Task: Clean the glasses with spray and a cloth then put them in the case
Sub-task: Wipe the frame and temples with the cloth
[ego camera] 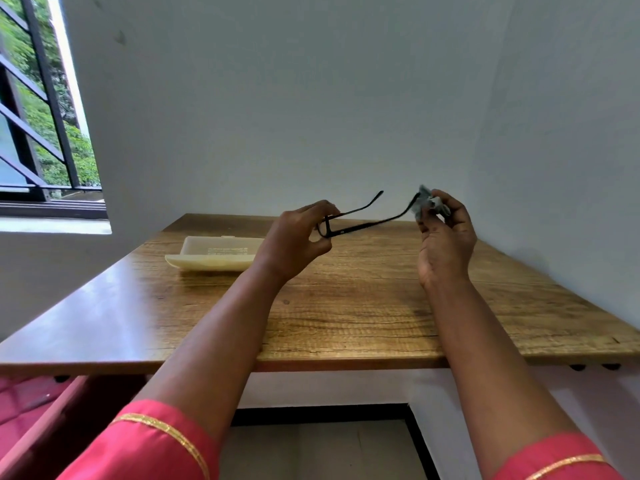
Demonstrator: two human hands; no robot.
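Black-framed glasses are held up above the wooden table, their arms unfolded and pointing right. My left hand pinches the front of the frame, hiding most of the lenses. My right hand grips a crumpled grey cloth wrapped around the tip of the nearer arm. A cream, open glasses case lies on the table to the left of my left hand. No spray bottle is in view.
The table stands in a corner, with white walls behind and on the right. A barred window is at the upper left. Something red sits below the table's front left edge.
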